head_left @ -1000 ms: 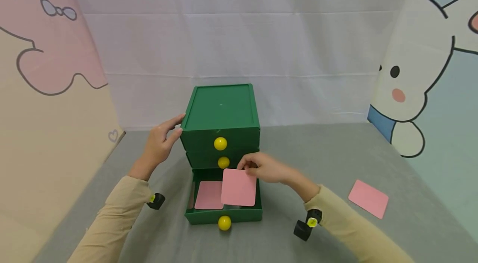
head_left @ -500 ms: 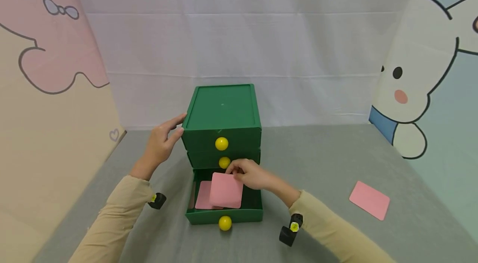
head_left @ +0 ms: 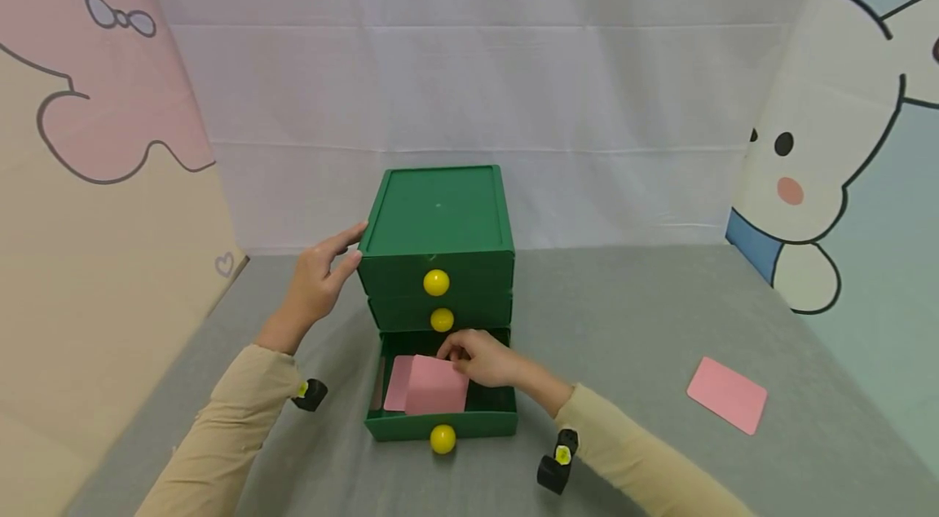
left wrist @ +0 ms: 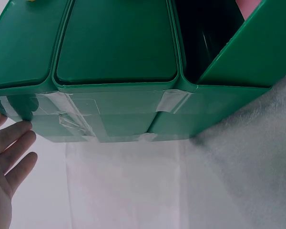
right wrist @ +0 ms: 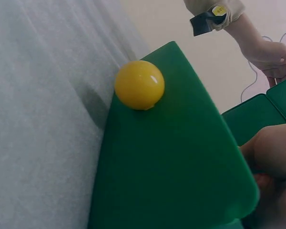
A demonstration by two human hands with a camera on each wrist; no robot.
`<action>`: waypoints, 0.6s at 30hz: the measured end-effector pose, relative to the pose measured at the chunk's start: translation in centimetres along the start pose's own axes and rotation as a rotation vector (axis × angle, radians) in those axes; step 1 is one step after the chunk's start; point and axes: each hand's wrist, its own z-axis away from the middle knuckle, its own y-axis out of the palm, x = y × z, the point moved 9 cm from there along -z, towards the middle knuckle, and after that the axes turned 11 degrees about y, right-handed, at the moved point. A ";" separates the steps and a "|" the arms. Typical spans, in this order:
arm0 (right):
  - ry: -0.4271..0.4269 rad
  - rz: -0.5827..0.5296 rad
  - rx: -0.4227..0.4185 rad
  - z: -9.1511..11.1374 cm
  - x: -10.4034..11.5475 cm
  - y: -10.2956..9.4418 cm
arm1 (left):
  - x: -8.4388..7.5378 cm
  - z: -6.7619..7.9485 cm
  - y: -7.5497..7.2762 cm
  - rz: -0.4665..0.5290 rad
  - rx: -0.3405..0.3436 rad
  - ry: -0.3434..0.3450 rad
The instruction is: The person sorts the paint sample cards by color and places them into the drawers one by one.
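A green drawer cabinet [head_left: 440,211] has three drawers with round yellow knobs; its bottom drawer [head_left: 480,425] is pulled out. My right hand [head_left: 484,360] pinches a pink square card [head_left: 438,388] by its far right corner, low inside that drawer. The held card overlaps another pink card [head_left: 398,382] lying to its left. With fingers fairly straight, my left hand [head_left: 315,276] touches the cabinet's left side near the top; in the left wrist view its fingertips [left wrist: 25,125] lie along the green side wall. The drawer front hides the right hand's fingertips in the right wrist view.
Another pink card [head_left: 727,395] lies on the grey cloth-covered table [head_left: 616,297], to the right. A white curtain [head_left: 469,52] hangs behind the cabinet. Cartoon-printed panels stand at both sides. Clear tape [left wrist: 69,112] runs across the cabinet's side.
My right hand has moved left and down with the pink card, from above the drawer's right part to low inside it, over the other card. My left hand stays at the cabinet.
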 end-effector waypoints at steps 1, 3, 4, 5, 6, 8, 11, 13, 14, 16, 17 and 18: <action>0.003 0.008 -0.007 0.0 0.0 0.1 | 0.1 0.0 0.0 0.001 -0.001 -0.001; 0.005 0.037 -0.031 -0.1 -0.1 0.2 | 0.1 0.0 0.0 -0.002 -0.004 0.001; 0.001 0.054 -0.045 -0.1 -0.1 0.2 | 0.2 0.1 0.0 -0.004 -0.004 0.002; 0.000 0.065 -0.058 -0.2 -0.2 0.3 | 0.2 0.1 0.1 -0.004 -0.005 0.003; 0.000 0.078 -0.072 -0.2 -0.2 0.3 | 0.2 0.1 0.0 -0.005 -0.006 0.004; -0.015 0.101 -0.091 -0.3 -0.4 0.4 | 0.1 0.1 0.0 -0.006 -0.009 0.006; -0.019 0.117 -0.100 -0.4 -0.7 0.6 | 0.1 0.1 0.0 -0.004 -0.010 0.006; -0.023 0.124 -0.101 -0.3 -0.8 0.7 | 0.1 0.1 0.0 -0.003 -0.011 0.005; -0.025 0.125 -0.100 -0.2 -0.8 0.7 | 0.0 0.1 0.0 -0.005 -0.011 0.005; -0.030 0.120 -0.098 -0.1 -0.8 0.6 | 0.1 0.1 0.0 -0.009 -0.010 0.005; -0.036 0.116 -0.097 0.0 -0.8 0.5 | 0.1 0.1 0.0 -0.010 -0.009 0.005; -0.038 0.113 -0.098 0.1 -0.8 0.4 | 0.0 0.1 0.0 -0.010 -0.009 0.005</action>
